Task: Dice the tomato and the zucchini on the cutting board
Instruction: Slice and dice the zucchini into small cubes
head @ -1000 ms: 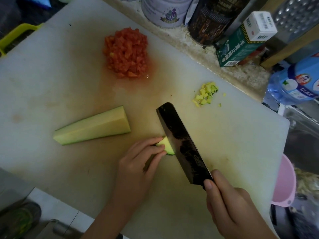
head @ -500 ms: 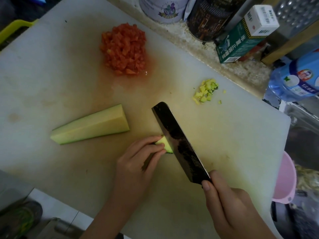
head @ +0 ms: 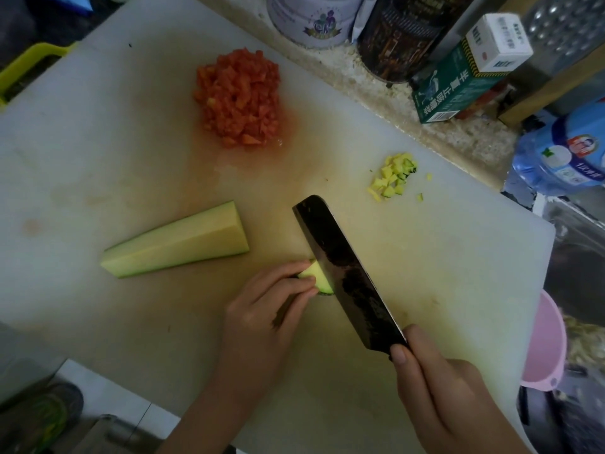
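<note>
Zucchini stub (head: pixel 317 277) is sitting just left of the knife (head: pixel 347 273), touching its blade; your left hand (head: pixel 262 316) is pinching it, your right hand (head: pixel 438 388) is gripping the knife. Fingertips (head: pixel 306 287) so near are risking a cut if it rolls.

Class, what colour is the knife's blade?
Dark, nearly black; the knife blade shows best in the head view.

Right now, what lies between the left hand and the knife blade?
A small zucchini piece, held by the left hand, against the knife blade, in head view.
</note>
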`<state>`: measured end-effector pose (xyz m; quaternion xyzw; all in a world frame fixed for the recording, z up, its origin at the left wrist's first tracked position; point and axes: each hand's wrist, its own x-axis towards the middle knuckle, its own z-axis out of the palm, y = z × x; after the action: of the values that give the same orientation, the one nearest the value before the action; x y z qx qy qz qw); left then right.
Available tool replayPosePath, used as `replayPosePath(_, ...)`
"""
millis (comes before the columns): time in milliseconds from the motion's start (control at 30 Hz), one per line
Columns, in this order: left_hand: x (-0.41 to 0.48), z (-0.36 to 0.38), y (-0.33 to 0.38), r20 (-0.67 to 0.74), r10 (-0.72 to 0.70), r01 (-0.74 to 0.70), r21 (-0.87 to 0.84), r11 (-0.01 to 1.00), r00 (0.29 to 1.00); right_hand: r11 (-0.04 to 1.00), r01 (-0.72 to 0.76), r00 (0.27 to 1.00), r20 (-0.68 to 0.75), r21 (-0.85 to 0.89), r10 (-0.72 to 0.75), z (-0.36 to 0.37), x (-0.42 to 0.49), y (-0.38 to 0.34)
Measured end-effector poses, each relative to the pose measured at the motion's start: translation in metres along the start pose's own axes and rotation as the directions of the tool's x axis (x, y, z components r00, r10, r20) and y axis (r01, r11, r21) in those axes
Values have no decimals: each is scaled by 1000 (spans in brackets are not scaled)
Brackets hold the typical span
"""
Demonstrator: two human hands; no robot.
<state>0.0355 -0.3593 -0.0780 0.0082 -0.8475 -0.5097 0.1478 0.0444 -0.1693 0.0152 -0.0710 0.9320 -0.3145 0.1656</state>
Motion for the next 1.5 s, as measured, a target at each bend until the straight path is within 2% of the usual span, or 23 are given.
replayPosePath(133,1,-1,0,5,6,-6,4,1000,1000,994,31,999,39,-101,-28,1,3,-2)
replayPosePath(267,0,-1,1,-1,-1,1,2,1000,1000,953,81,996,62,-291,-65,-1,6,-11)
replayPosePath(367,0,0,0,-6,7,-7,13,1000,1000,926,24,999,51,-377,-6,4,3,-17)
replayPosePath(767,-1,3,-1,-23,-42,42,1,999,999,918,74,992,124,-390,-28,15,15,-9)
replayPosePath(900,0,2,2,-18,-54,54,2,999,998,939,32,992,129,-342,13,20,18,-1)
replayPosePath(1033,-1,2,2,-27,-44,44,9,999,999,993,33,993,114,-116,-20,24,39,-4)
replayPosePath(1167,2,0,2,-28,-47,48,28,998,999,997,58,996,63,-47,-55,13,45,-4)
replayPosePath(1300,1,-1,3,4,-81,81,6,997,997,992,29,995,89,122,-40,-2,29,2)
replayPosePath(1500,-1,0,0,21,-58,57,22,998,998,994,70,991,105,83,-78,-2,19,13)
